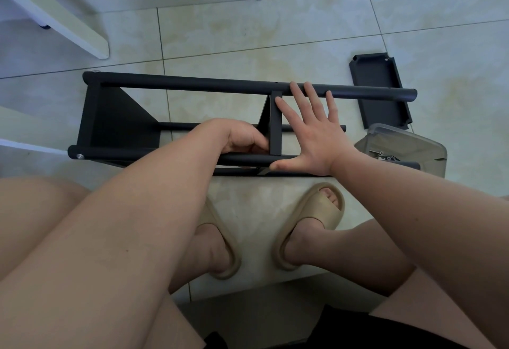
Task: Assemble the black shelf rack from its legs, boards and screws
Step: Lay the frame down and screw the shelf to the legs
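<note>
As the right hand (311,134) splays flat, the left hand (239,138) grips the middle board (275,125).

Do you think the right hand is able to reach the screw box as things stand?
Probably yes: the right hand is open, holding nothing, and the screw box sits just beside its wrist, nothing between.

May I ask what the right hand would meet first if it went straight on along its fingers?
Probably the far leg: the right hand has fingertips over it, contact unclear.
</note>
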Demonstrator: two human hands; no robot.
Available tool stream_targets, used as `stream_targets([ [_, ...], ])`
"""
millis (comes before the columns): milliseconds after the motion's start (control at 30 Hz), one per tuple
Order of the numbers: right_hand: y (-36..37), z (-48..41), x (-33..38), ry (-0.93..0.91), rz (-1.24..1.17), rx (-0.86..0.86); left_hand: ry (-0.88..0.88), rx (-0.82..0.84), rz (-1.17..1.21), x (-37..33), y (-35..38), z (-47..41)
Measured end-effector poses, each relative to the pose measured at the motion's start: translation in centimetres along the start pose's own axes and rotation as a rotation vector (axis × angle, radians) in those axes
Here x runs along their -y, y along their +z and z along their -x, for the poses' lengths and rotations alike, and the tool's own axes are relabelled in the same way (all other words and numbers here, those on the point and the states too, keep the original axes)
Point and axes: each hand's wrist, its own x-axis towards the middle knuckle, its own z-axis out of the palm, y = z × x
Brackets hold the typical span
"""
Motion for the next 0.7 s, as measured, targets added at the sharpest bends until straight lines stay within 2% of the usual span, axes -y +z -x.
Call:
stream_targets([
  [267,0.1,-0.02,-0.03,-0.003,-0.001,-0.01,0.038,0.026,0.101,0.31,-0.17,-0.19],
  [500,-0.04,0.01,0.01,0.0,0.0,-0.001,-0.005,-0.001,0.011,-0.11,0.12,-0.01],
  [700,-0.12,0.02,0.04,0.001,0.01,0.007,0.04,0.017,0.068,0.04,0.13,0.17],
])
